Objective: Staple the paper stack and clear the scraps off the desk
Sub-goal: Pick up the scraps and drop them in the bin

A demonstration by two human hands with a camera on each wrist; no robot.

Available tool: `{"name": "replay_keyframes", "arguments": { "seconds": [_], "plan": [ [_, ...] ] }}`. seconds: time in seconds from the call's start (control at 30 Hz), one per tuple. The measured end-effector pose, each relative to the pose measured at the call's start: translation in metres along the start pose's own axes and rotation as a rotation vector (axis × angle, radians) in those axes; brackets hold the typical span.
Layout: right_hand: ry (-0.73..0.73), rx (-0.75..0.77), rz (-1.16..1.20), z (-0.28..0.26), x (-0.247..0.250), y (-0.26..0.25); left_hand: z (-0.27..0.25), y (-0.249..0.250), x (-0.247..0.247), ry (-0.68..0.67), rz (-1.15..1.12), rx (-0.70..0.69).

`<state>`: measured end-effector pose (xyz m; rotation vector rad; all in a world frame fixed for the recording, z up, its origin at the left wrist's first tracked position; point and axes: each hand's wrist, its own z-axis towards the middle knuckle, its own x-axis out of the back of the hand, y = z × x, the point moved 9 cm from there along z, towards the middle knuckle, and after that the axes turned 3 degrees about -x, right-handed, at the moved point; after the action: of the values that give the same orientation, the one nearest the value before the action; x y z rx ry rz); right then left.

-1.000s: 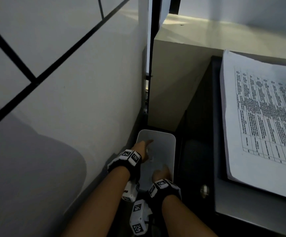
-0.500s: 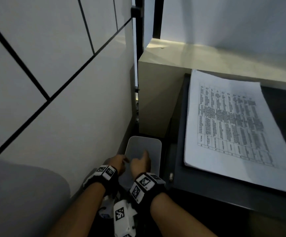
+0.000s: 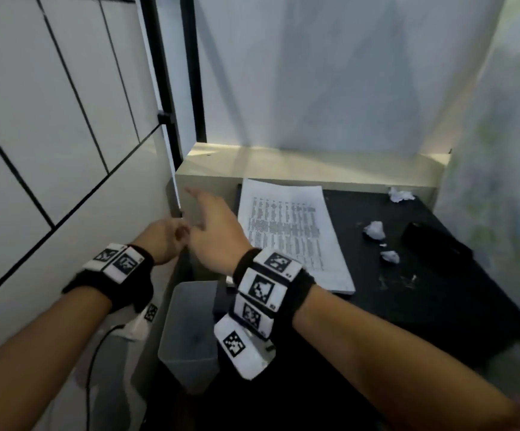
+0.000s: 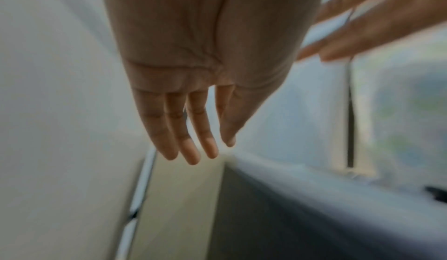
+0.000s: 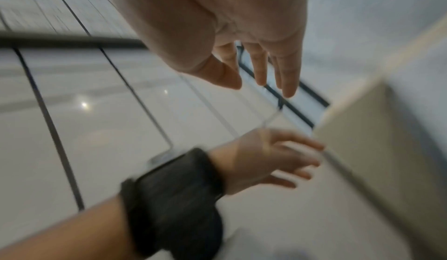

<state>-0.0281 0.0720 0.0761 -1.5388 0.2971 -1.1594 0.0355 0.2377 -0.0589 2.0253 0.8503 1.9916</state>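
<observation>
The paper stack lies flat on the left part of the black table, printed side up, its near corner close to the table's front edge; whether it is already stapled cannot be told. To its right, well apart from it, three crumpled paper scraps sit on the table: one at the back, one mid-table and a smaller one nearer, with fine crumbs scattered in front. A dark object, probably the stapler, lies just right of the scraps. Below the table's left edge stands a pale waste bin, beside the tiled wall. Both hands hover above the bin, holding nothing: the left hand has relaxed, straight fingers in its wrist view, and the right hand is open with fingers spread. The scraps seem not yet cleared. Risks from here, as I judge: sweeping them toward the bin could drag or skew the stack lying in between, light scraps could drop past the narrow bin onto the floor, and the tiny crumbs may slip out of a pinching grip.
</observation>
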Motion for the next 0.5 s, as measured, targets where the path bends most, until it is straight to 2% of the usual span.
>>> {"name": "replay_keyframes", "arguments": {
  "seconds": [0.07, 0.17, 0.3, 0.5],
  "plan": [
    [0.066, -0.005, -0.068, -0.012, 0.054, 0.003, -0.031, 0.076, 0.032, 0.053, -0.018, -0.085],
    [0.182, -0.085, -0.177, -0.030, 0.133, 0.025, -0.047, 0.156, 0.043, 0.036, -0.009, -0.210],
    [0.343, -0.224, -0.315, -0.055, 0.227, 0.064, -0.044, 0.227, 0.031, 0.015, 0.022, -0.340],
    [0.399, -0.409, -0.453, -0.075, 0.320, 0.132, -0.035, 0.315, -0.017, -0.089, 0.092, -0.471]
  ]
}}
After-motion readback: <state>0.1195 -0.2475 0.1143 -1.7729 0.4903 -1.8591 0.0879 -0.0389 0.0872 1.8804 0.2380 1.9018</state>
